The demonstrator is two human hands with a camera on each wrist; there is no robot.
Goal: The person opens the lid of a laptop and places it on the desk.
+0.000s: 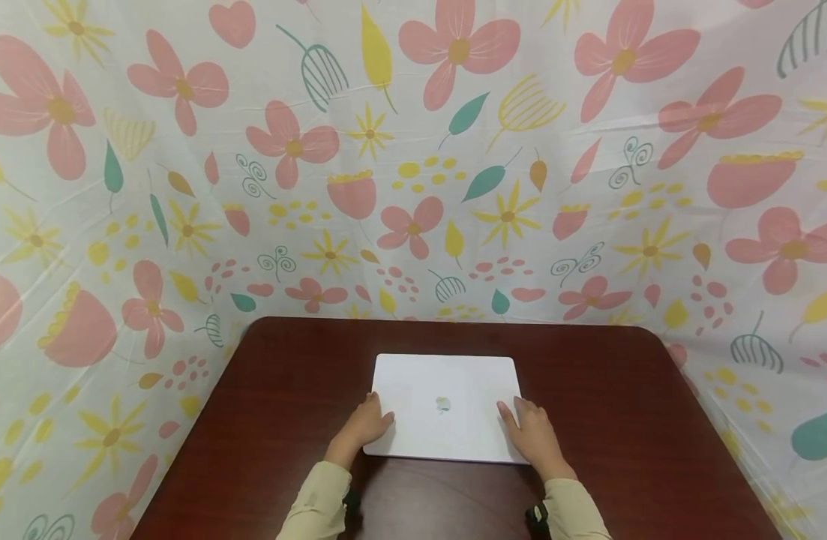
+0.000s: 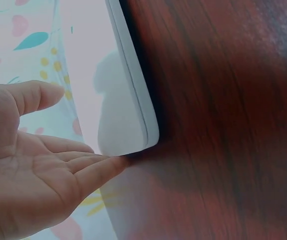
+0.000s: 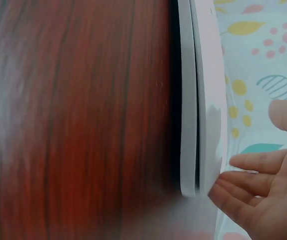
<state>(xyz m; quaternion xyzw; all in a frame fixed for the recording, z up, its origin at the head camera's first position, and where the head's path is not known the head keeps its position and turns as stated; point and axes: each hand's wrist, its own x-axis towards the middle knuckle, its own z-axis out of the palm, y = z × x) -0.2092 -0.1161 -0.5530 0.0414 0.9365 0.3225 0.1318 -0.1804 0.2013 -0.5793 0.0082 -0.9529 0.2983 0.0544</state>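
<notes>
A silver laptop (image 1: 447, 431) with an apple logo on its lid lies closed on the dark wooden table. My left hand (image 1: 367, 421) is at its left side; in the left wrist view the straight fingers (image 2: 96, 172) touch the edge near a corner, and the thumb stands apart from the lid. At the right side is my right hand (image 1: 537, 435), its fingers (image 3: 241, 200) extended against the edge by the near corner in the right wrist view. The thumb there is raised. A thin seam runs between lid and base.
The reddish-brown table (image 1: 285, 375) has rounded far corners and extends around the laptop on every side. Behind and beside it hangs a white cloth (image 1: 413, 180) printed with pink, yellow and teal flowers and leaves. Dark bands (image 1: 537, 517) sit at both sleeve cuffs.
</notes>
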